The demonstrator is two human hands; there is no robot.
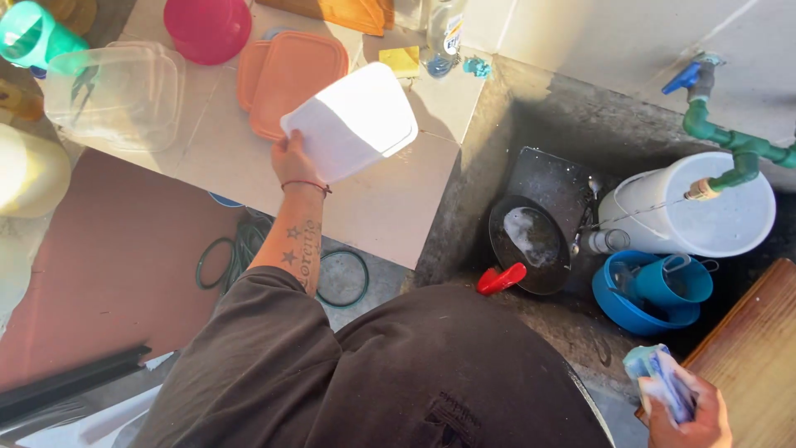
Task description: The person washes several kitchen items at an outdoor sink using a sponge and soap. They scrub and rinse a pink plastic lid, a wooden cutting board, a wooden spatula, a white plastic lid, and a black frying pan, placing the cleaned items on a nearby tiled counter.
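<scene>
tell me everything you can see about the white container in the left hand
The white container is a rectangular tub with rounded corners, seemingly smooth plastic, glaring in strong sunlight. It is held tilted above the tiled counter, with its flat base or a closed face toward the camera, so what is inside cannot be seen. The left hand grips its lower left edge; nothing else touches it. Behind it on the counter lie orange lids.

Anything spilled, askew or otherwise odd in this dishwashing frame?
Nothing looks damaged or spilled. The left hand holds a white container lid tilted over the counter; the right hand grips a sponge. A black frying pan with a red handle lies soapy in the sink, and a coiled green hose sits on the floor below.
</scene>
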